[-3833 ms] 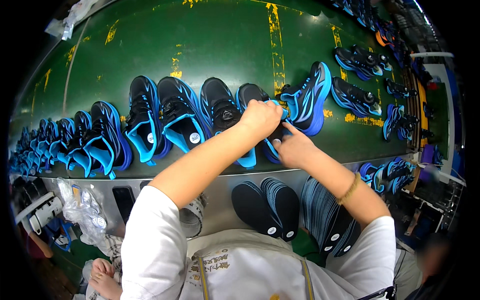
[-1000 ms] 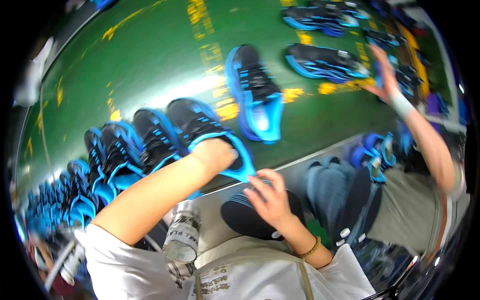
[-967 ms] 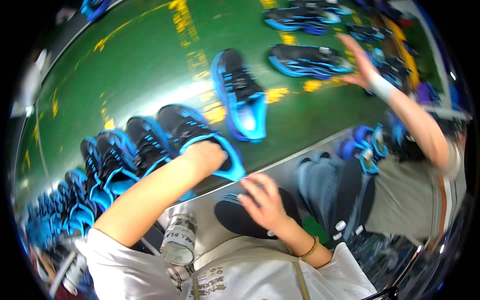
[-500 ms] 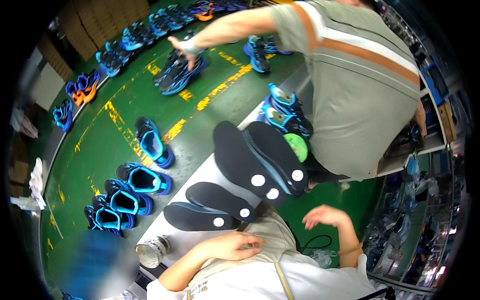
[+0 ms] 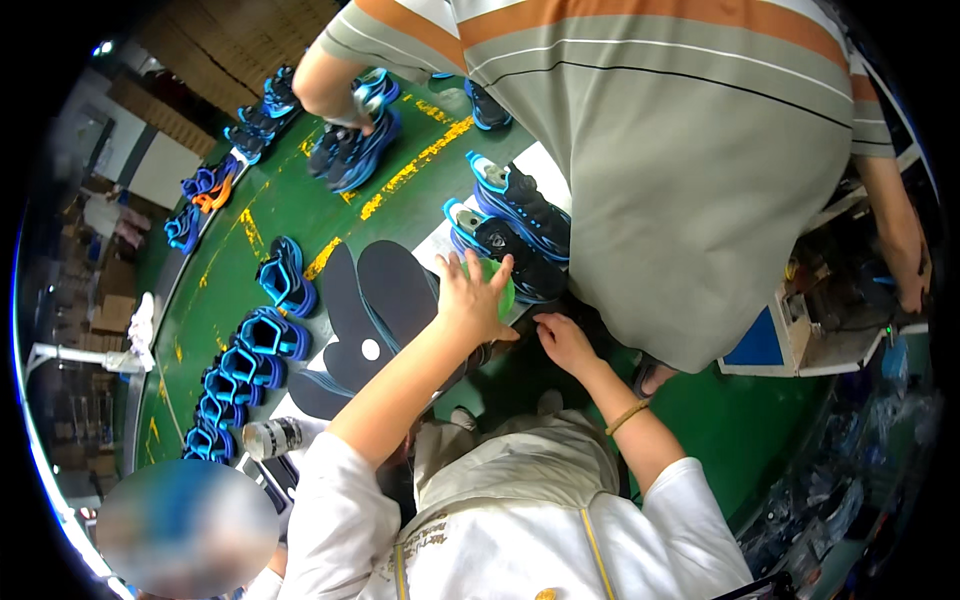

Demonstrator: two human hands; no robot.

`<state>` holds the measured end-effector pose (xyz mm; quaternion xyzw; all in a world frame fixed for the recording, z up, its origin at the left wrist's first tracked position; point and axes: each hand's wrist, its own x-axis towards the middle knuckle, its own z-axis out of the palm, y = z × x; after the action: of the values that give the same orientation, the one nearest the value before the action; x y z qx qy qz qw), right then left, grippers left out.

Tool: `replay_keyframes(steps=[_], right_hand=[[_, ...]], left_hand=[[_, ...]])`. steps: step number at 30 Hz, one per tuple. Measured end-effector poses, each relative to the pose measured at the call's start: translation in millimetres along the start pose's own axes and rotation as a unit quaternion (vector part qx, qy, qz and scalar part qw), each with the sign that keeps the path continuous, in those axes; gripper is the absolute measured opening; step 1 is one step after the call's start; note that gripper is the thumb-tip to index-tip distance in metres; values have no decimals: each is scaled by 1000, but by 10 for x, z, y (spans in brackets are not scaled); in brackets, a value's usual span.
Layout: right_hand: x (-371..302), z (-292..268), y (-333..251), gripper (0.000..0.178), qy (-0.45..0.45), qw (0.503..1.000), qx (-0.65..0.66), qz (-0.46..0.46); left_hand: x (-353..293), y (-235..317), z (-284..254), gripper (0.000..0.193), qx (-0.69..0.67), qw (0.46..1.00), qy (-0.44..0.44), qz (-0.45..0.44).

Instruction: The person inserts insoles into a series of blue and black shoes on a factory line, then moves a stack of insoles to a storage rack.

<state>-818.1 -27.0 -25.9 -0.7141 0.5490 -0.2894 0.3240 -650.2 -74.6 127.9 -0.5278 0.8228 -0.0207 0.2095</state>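
My left hand (image 5: 472, 298) reaches forward with spread fingers, palm down, over a round bright-green piece (image 5: 505, 292) at the bench edge. Whether it touches that piece I cannot tell. Close by on its right, my right hand (image 5: 568, 343) hangs beside the bench, fingers loosely extended, holding nothing visible. Several black insoles (image 5: 398, 280) lie in overlapping stacks left of my left hand, partly covered by my forearm; one shows a round white sticker. Just beyond my fingers sit two black-and-blue shoes, a nearer one (image 5: 505, 250) and a farther one (image 5: 530, 205).
A co-worker in a grey-green striped shirt (image 5: 690, 190) stands close at front right, one arm over shoes (image 5: 350, 155) on the green line (image 5: 390, 215). More shoes (image 5: 270, 335) stand in a row at left. A clear jar (image 5: 272, 438) is near my left elbow.
My left hand has gone from my lap forward to the green piece. The right hand has moved left, toward it. The view has shifted, and the co-worker now appears nearer.
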Motion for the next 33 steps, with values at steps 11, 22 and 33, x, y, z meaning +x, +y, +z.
replay_keyframes(steps=[11, 22, 33], right_hand=[[-448, -185, 864, 15, 8, 968, 193, 160], [-345, -243, 49, 51, -342, 577, 691, 268], [-834, 204, -192, 42, -326, 821, 428, 191]], left_hand=[[-274, 774, -64, 82, -204, 960, 163, 96], [-750, 922, 244, 91, -346, 927, 136, 50], [-1272, 744, 690, 91, -344, 926, 134, 81]])
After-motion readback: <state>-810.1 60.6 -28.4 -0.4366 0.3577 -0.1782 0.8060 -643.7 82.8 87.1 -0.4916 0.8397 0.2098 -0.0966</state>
